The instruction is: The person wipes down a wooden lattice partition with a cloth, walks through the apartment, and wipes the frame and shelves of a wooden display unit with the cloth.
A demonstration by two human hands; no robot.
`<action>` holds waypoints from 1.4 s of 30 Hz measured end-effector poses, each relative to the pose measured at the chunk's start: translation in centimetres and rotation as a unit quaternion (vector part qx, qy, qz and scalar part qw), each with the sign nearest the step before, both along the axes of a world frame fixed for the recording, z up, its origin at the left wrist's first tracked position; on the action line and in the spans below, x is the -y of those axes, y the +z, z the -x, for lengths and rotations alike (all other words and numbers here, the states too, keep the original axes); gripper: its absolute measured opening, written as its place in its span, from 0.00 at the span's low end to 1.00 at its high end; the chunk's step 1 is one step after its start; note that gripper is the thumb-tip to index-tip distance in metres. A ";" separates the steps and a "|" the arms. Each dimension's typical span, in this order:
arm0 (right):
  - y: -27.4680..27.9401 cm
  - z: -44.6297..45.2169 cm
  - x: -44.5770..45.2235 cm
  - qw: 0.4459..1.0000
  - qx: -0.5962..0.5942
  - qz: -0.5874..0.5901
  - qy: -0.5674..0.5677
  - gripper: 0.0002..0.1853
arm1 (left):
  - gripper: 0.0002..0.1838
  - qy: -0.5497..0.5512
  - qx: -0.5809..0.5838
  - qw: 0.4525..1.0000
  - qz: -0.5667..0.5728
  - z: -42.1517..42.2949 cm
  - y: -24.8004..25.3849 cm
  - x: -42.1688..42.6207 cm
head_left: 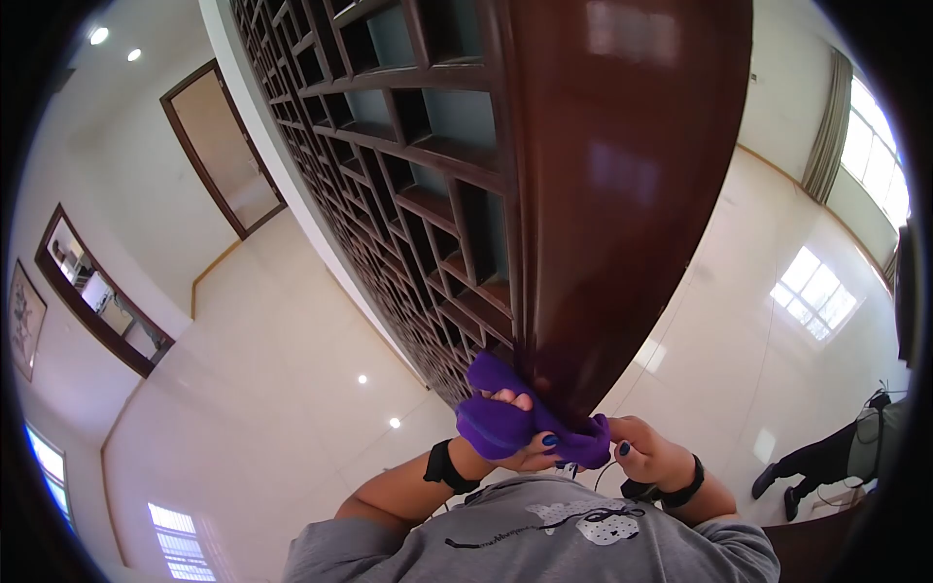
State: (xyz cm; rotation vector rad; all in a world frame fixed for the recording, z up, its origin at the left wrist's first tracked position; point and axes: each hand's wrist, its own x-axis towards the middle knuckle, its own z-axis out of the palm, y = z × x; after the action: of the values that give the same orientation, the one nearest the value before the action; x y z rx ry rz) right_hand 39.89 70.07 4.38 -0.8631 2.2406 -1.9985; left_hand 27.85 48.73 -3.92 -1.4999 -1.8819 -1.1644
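Note:
A purple cloth [501,423] is bunched in front of my chest, at the lower end of a dark wooden lattice shelf [457,160]. My left hand [530,452] is closed round the cloth, its fingertips and thumb showing between the folds. One end of the cloth runs right to my right hand [653,455], whose thumb and fingers are closed on it. The upper fold lies against the corner where the lattice meets the glossy reddish-brown side panel [622,194]. Whether the cloth presses on the wood I cannot tell.
Glossy pale floor tiles [282,360] spread on both sides of the shelf. At the right edge stands another person in dark trousers [816,466]. Doorways [224,146] open in the left wall, and a curtain [828,126] hangs by a window at right.

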 end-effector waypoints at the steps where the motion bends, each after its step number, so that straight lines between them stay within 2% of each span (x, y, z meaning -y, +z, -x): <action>1: -0.2 0.0 0.0 1.000 0.008 -0.001 -0.006 0.24 | 0.28 0.003 -0.024 1.000 -0.020 0.1 -0.3 -0.1; 3: -0.3 -0.1 -0.2 0.999 0.025 -0.026 0.002 0.24 | 0.25 0.011 -0.074 0.995 -0.060 0.0 0.0 -0.3; 7: 0.2 0.6 -0.1 0.998 -0.016 -0.032 0.044 0.24 | 0.25 0.025 -0.209 0.977 -0.040 0.5 10.3 0.0; 9: -0.3 0.4 -0.4 0.998 -0.034 -0.030 0.049 0.24 | 0.25 0.049 -0.247 0.967 -0.039 0.0 13.9 -0.5; 11: -2.0 -0.9 -1.9 0.998 -0.054 -0.027 0.037 0.24 | 0.26 0.066 -0.280 0.956 -0.056 -1.7 15.3 -2.5; 13: -1.3 -1.2 -2.0 0.998 -0.032 -0.010 0.055 0.27 | 0.26 0.081 -0.291 0.950 -0.076 -2.1 14.7 -3.0; 15: -0.1 -1.3 -2.1 0.996 -0.014 0.000 0.090 0.28 | 0.28 0.094 -0.278 0.951 -0.092 -1.6 11.9 -3.4; 17: 0.6 -1.8 -1.7 0.997 -0.027 -0.023 0.068 0.28 | 0.33 0.124 -0.233 0.961 -0.079 -0.9 9.3 -2.8; 20: -0.5 -2.0 -2.0 0.994 -0.043 -0.033 0.099 0.27 | 0.38 0.158 -0.169 0.968 -0.102 -0.6 7.1 -2.0; 23: -0.4 -2.4 -1.6 0.993 -0.042 -0.050 0.099 0.26 | 0.40 0.148 -0.124 0.974 -0.116 -0.3 7.0 -1.6; 24: 1.2 -0.3 -0.4 0.992 -0.045 -0.063 0.101 0.26 | 0.41 0.140 -0.101 0.978 -0.121 1.6 8.4 -0.4; 28: 1.8 0.5 0.1 0.990 -0.075 -0.084 0.091 0.27 | 0.41 0.081 -0.033 0.980 -0.181 1.3 9.5 -0.8; 31: 0.0 -0.9 0.0 0.996 -0.054 -0.071 -0.026 0.29 | 0.39 0.008 -0.105 0.983 -0.149 0.1 10.0 -1.0; 32: -1.5 -1.8 -0.9 0.997 0.003 -0.061 -0.056 0.31 | 0.37 -0.006 -0.126 0.981 -0.146 -0.2 9.9 -1.2; 35: -0.9 -0.6 0.7 0.999 -0.019 0.028 0.012 0.34 | 0.32 -0.018 -0.167 0.972 -0.167 -1.8 8.0 -2.1; 37: -0.8 -0.6 1.3 0.995 0.095 0.023 0.026 0.29 | 0.30 -0.024 -0.207 0.964 -0.164 -1.7 5.9 -2.2; 38: -0.5 -0.9 2.0 0.980 0.196 0.041 0.025 0.27 | 0.30 -0.021 -0.228 0.960 -0.161 -1.4 4.8 -2.1; 40: -0.3 -0.8 2.9 0.965 0.249 0.074 0.036 0.23 | 0.33 0.013 -0.275 0.950 -0.147 -0.5 3.2 -2.2; 42: -0.1 0.6 4.4 0.981 0.153 0.102 0.062 0.18 | 0.35 0.000 -0.295 0.949 -0.114 1.1 3.3 -1.0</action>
State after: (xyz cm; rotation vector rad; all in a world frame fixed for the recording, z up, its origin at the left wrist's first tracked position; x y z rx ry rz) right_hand 39.26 65.69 4.30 -0.6354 1.8012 -2.1558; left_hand 26.77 49.70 -0.60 -1.5005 -1.2976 -0.7756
